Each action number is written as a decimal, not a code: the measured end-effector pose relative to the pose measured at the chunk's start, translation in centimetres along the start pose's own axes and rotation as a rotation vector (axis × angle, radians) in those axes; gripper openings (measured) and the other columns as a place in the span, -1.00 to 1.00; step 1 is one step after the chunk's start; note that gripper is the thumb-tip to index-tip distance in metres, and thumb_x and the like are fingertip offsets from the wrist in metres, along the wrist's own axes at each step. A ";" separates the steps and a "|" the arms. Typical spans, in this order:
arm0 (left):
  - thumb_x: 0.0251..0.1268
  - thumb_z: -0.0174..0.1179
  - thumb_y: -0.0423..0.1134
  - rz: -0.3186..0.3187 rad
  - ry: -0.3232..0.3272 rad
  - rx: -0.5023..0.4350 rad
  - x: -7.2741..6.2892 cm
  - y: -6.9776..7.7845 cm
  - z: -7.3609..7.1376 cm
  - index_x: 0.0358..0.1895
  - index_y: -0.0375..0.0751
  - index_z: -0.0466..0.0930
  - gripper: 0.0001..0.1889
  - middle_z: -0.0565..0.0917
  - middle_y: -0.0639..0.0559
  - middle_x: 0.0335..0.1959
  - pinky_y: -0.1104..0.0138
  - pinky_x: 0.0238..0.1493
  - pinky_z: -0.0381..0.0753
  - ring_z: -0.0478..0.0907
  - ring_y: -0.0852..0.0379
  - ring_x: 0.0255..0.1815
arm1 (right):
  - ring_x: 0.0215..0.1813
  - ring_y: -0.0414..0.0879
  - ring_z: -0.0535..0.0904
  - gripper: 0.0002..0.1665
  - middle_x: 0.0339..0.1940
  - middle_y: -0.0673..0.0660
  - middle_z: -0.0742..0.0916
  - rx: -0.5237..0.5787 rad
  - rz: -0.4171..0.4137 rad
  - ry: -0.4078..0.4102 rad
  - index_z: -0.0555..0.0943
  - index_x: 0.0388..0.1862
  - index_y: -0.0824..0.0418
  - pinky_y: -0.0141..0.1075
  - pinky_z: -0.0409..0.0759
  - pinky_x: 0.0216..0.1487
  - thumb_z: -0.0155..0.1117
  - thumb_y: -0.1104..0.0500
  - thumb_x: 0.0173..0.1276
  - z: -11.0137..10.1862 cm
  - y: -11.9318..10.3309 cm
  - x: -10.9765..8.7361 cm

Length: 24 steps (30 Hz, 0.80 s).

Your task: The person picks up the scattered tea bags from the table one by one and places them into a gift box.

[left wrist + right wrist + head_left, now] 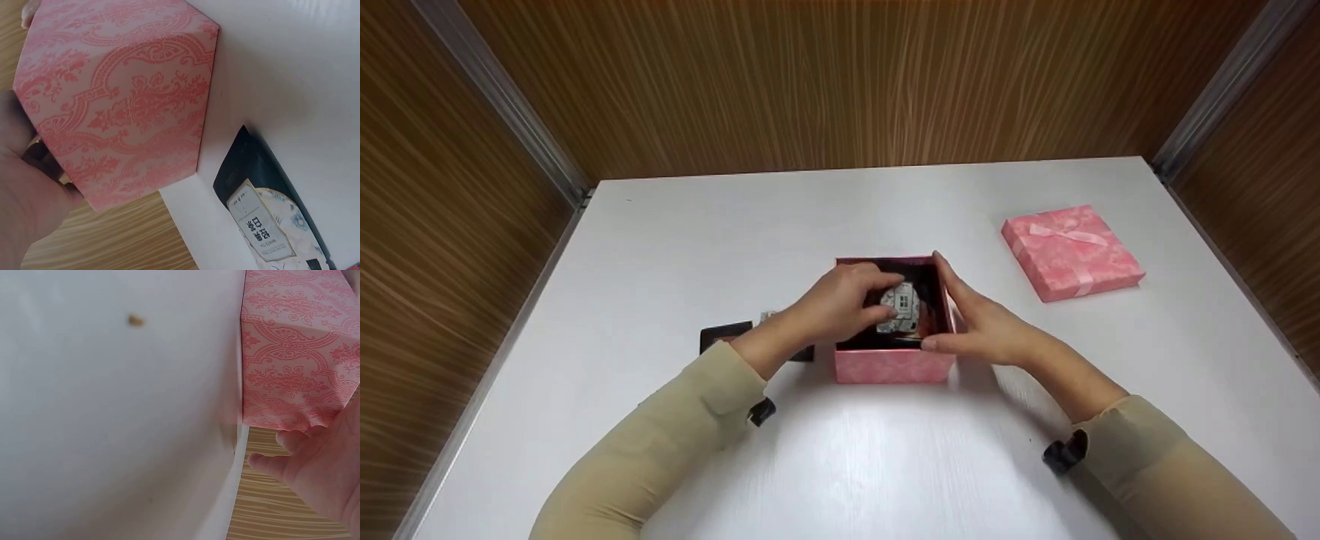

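An uncovered pink patterned box (894, 367) with a dark inside stands mid-table. My left hand (840, 304) reaches in over its left wall, thumb and forefinger at the edge of a tea packet (906, 306) with a pale patterned label. The other left fingers are hidden inside. My right hand (990, 330) rests along the right wall, fingers spread and mostly straight, a fingertip at the far corner and the thumb at the near one. The left wrist view shows the box's outer wall (129, 107) and a dark white-tea packet (264, 225) on the table beside it.
The pink lid (1072, 251), with a ribbon bow, lies at the right rear of the white table (735, 225). A black packet (725, 331) lies left of the box, partly covered by my left forearm. Wood-grain panels (840, 82) enclose the back and sides.
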State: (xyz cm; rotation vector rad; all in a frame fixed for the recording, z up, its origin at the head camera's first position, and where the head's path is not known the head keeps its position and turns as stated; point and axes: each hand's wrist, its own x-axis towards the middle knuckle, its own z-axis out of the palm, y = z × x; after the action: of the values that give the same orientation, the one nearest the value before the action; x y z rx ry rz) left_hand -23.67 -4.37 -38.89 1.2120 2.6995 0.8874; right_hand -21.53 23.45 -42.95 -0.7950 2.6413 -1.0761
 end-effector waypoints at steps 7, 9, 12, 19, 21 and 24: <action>0.45 0.42 -0.14 -0.006 -0.041 0.178 0.7 0.3 0.5 0.34 -0.21 0.67 -0.53 0.76 -0.14 0.02 0.00 0.20 0.59 0.67 -0.06 0.04 | 0.67 0.22 0.16 0.45 0.77 0.19 0.09 0.005 0.000 -0.002 -0.32 0.81 -0.01 0.23 0.17 0.58 0.50 -0.22 0.33 0.0 -0.1 0.0; 0.45 0.43 -0.11 -0.015 -0.052 0.215 0.9 0.4 0.6 0.32 -0.17 0.69 -0.55 0.76 -0.12 -0.01 -0.02 0.17 0.59 0.67 -0.06 0.02 | 0.68 0.21 0.15 0.44 0.78 0.18 0.08 0.009 0.001 -0.004 -0.33 0.81 -0.03 0.22 0.16 0.59 0.50 -0.22 0.33 0.0 -0.2 -0.1; 0.44 0.42 -0.06 -0.034 -0.069 0.262 1.2 0.4 0.7 0.26 -0.14 0.72 -0.58 0.75 -0.09 -0.09 -0.04 0.06 0.59 0.67 -0.05 -0.04 | 0.68 0.18 0.14 0.44 0.78 0.16 0.07 0.013 0.001 -0.005 -0.34 0.81 -0.05 0.20 0.16 0.59 0.49 -0.21 0.34 0.0 -0.1 -0.1; 0.45 0.39 0.04 -0.083 -0.129 0.356 2.0 0.5 1.0 0.16 -0.07 0.73 -0.63 0.74 -0.03 -0.08 -0.07 0.05 0.59 0.68 -0.05 0.00 | 0.68 0.19 0.14 0.45 0.77 0.19 0.08 0.025 -0.009 0.000 -0.32 0.81 0.02 0.19 0.15 0.60 0.52 -0.18 0.33 0.0 -0.1 -0.1; 0.46 0.38 0.05 -0.098 -0.155 0.374 2.2 0.6 1.1 0.19 -0.05 0.72 -0.61 0.74 -0.03 -0.03 -0.08 0.08 0.58 0.67 -0.05 0.05 | 0.68 0.20 0.14 0.46 0.78 0.19 0.07 0.027 -0.007 0.001 -0.33 0.81 -0.02 0.19 0.14 0.60 0.52 -0.17 0.32 0.0 -0.1 -0.1; 0.46 0.38 0.07 -0.114 -0.189 0.406 2.3 0.7 1.1 0.24 -0.02 0.70 -0.58 0.73 -0.02 0.01 -0.09 0.10 0.57 0.66 -0.05 0.09 | 0.69 0.19 0.12 0.45 0.78 0.17 0.04 0.026 -0.005 -0.002 -0.34 0.81 -0.06 0.20 0.13 0.61 0.52 -0.18 0.33 0.0 0.0 -0.1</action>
State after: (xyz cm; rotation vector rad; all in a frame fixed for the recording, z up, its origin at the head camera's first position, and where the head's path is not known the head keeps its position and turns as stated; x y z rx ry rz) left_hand -24.54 -1.83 -39.08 1.1135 2.8350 0.2005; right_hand -21.44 23.45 -42.97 -0.7976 2.6198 -1.1084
